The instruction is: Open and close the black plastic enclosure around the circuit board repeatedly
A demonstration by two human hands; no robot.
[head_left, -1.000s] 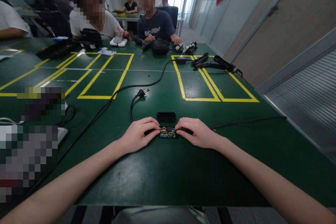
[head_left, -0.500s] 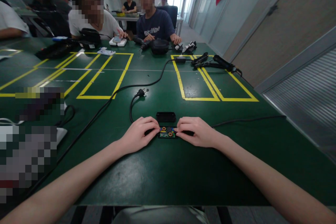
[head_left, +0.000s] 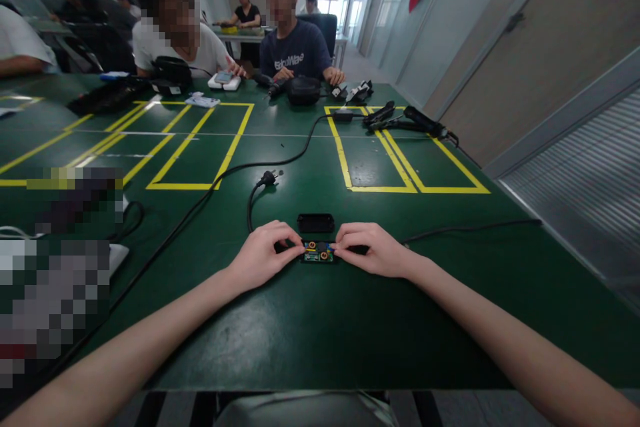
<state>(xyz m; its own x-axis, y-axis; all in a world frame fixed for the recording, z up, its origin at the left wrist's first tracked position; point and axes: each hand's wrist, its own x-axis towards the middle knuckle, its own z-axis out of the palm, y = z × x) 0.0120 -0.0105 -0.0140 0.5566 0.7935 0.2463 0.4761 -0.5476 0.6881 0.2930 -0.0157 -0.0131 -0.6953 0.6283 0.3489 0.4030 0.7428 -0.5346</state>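
Pinching at the left end of the circuit board (head_left: 319,252), apparently on wires (head_left: 311,250), is the left hand (head_left: 265,253). The board sits in an open black case (head_left: 319,261) on the table (head_left: 320,333), black cover (head_left: 315,223) just beyond. The right hand (head_left: 373,250) pinches likewise opposite. Recommended: light, even pressure, wires kept inside the case.

Cords partly hidden
Bare left hand (head_left: 265,255) hides lower run of black plug cord (head_left: 249,208); bare right hand (head_left: 373,250), near end of thin black cable (head_left: 470,229); pixelated greyish object (head_left: 50,310) cut off left
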